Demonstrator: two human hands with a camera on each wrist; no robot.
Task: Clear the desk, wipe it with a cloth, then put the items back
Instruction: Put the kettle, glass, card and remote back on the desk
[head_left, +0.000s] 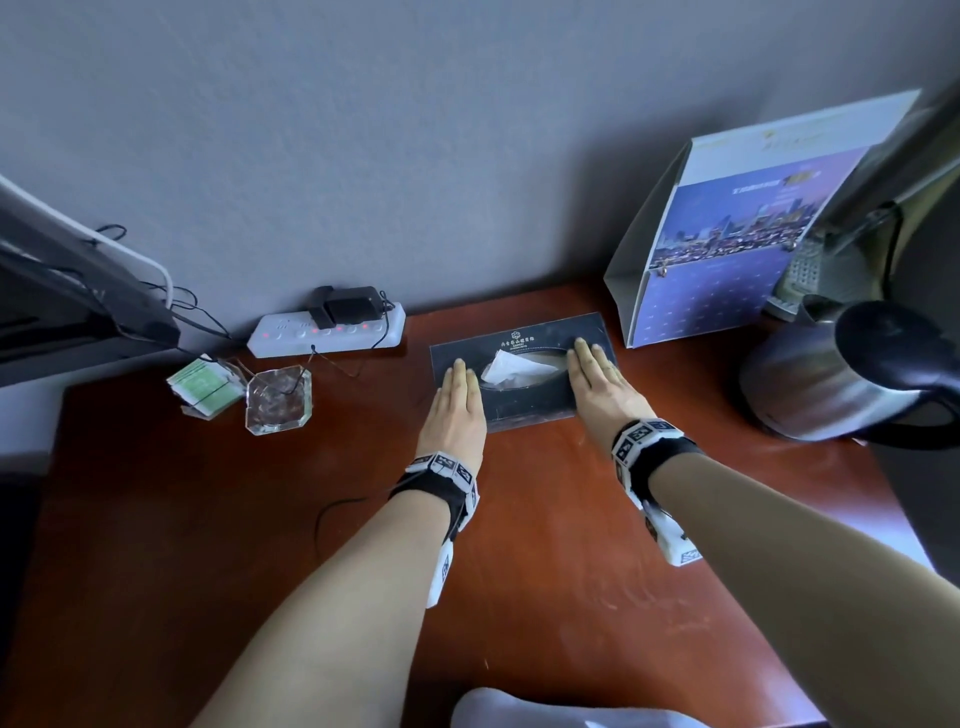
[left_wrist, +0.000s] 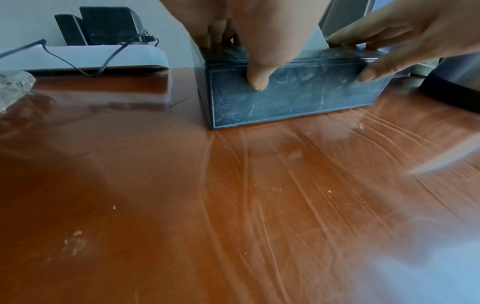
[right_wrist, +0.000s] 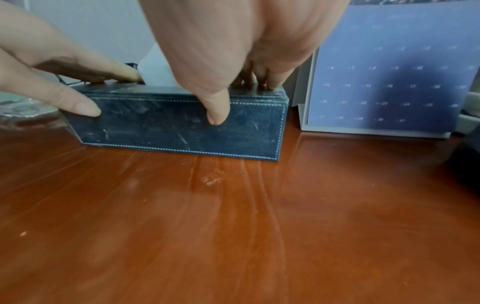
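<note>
A dark blue leather tissue box (head_left: 519, 338) stands on the reddish wooden desk (head_left: 208, 519), a white tissue (head_left: 514, 366) poking from its top slot. My left hand (head_left: 460, 389) lies with straight fingers on the left end of the lid. My right hand (head_left: 597, 384) lies the same way on the right end. In the left wrist view the left thumb (left_wrist: 257, 80) presses the box's front face (left_wrist: 298, 96). In the right wrist view the right thumb (right_wrist: 217, 115) presses that same face (right_wrist: 168, 127). The box's base rests on the desk.
Left of the box are a glass ashtray (head_left: 278, 400), a clear holder of green packets (head_left: 205, 387) and a white power strip (head_left: 327, 330) by the wall. Right of it stand a desk calendar (head_left: 727, 249), a steel kettle (head_left: 841, 374) and a phone (head_left: 802, 270).
</note>
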